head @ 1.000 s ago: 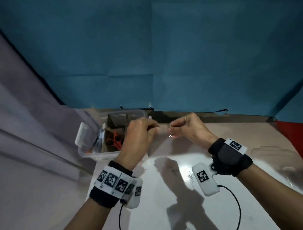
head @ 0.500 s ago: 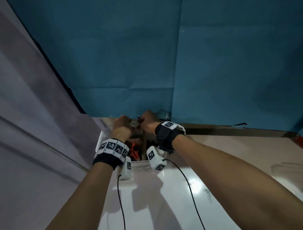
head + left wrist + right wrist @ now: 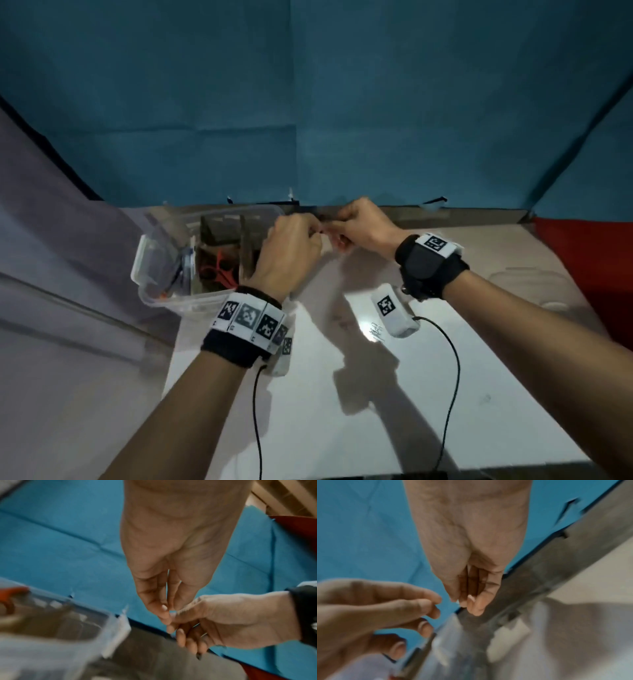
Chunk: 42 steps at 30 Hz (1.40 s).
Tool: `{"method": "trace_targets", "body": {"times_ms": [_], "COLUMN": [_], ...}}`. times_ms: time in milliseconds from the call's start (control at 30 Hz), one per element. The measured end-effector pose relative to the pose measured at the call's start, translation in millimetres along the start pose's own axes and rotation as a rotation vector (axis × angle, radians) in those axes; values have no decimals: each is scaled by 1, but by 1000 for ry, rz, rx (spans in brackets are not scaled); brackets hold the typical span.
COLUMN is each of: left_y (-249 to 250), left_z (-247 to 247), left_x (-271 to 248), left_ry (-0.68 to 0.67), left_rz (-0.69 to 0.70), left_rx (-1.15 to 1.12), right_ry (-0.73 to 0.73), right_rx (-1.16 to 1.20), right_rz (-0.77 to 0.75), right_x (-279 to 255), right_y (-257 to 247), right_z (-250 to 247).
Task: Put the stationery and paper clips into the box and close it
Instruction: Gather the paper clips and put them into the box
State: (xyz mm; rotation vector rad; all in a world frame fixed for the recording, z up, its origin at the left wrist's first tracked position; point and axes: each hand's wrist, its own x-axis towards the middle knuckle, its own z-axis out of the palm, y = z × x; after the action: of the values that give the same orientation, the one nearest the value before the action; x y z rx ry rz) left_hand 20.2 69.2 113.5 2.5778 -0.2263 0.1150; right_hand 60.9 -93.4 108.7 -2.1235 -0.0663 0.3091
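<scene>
The clear plastic box [image 3: 164, 274] is sitting open at the far left corner of the white table [image 3: 376, 394], close against the blue backdrop [image 3: 308, 102]. Orange-handled scissors [image 3: 219, 269] and other dark stationery, too dim to name, are lying inside the box, with upright dividers splitting it into compartments. The left hand [image 3: 291, 250] is hovering over the box's right edge, fingers curled with thumb and fingertips drawn together. The right hand [image 3: 363, 226] is hovering just right of the box, its fingertips meeting those of the left hand in a pinch. Something tiny may be passing between the two pinches, but blur is hiding it, so I cannot tell whether either hand is actually gripping anything. In the left wrist view the box's rim [image 3: 109, 616] is showing just left of the joined fingertips. A small cluster of paper clips [image 3: 376, 334] is lying on the table, well to the right of the box and nearer the person, catching a glare spot. Both wrists are wearing marker bands with trailing black cables [image 3: 445, 394].
</scene>
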Motion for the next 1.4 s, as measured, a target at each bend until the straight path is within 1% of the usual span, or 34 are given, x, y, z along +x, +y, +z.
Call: {"method": "trace_targets", "body": {"times_ms": [67,133,200,267,300,367,467,533,567,600,667,733,800,867,933,1000,1067,1167,1233,1300,1400], "left_y": [18,25,15,-5,-14,-26,-25,-15,-10,-7,-6,-13,-20,-22,-17,-8,2,15,23,27,26], "left_z": [35,74,109,137,147,163,180,186,189,191,190,187,182,180,181,186,193,203,206,205,201], "left_x": [-13,-25,-37,-52,-60,-79,-108,-125,-132,-136,-137,-129,-118,-111,-114,-127,-143,-162,-168,-169,-164], "left_ry": [-124,-300,-416,-477,-484,-435,-343,-332,-330,-324,-307,-276,-256,-275,-311,-328,-331,-351,-372,-381,-365], "left_rz": [36,26,-14,-79,-100,-84,37,124,163,189,182,137,86,53,62,101,141,172,167,152,146], "left_rx": [-43,-2,54,145,184,235,184,140,127,107,49,8,-5,15,54,60,39,1,-23,-39,-50], "right_ry": [-67,-138,-201,-259,-251,-208,-180,-205,-218,-226,-150,-64,-19,-45,-128,-185,-172,-124,-94,-73,10], "right_rx": [-92,-287,-456,-557,-590,-609,-624,-671,-648,-598,-484,-396,-364,-383,-424,-438,-437,-456,-431,-355,-167], "right_rz": [68,102,128,92,54,-30,-175,-258,-260,-236,-195,-95,25,98,136,161,164,56,-7,-2,75], "right_x": [-18,-32,-46,-65,-77,-104,-136,-148,-153,-157,-164,-170,-180,-195,-210,-222,-230,-233,-228,-220,-214], "right_y": [50,99,136,157,162,170,184,192,194,195,200,210,224,236,244,249,253,253,252,253,251], "right_z": [-8,-3,11,28,36,49,56,53,48,41,21,-8,-38,-59,-68,-69,-62,-33,-14,-8,-29]}}
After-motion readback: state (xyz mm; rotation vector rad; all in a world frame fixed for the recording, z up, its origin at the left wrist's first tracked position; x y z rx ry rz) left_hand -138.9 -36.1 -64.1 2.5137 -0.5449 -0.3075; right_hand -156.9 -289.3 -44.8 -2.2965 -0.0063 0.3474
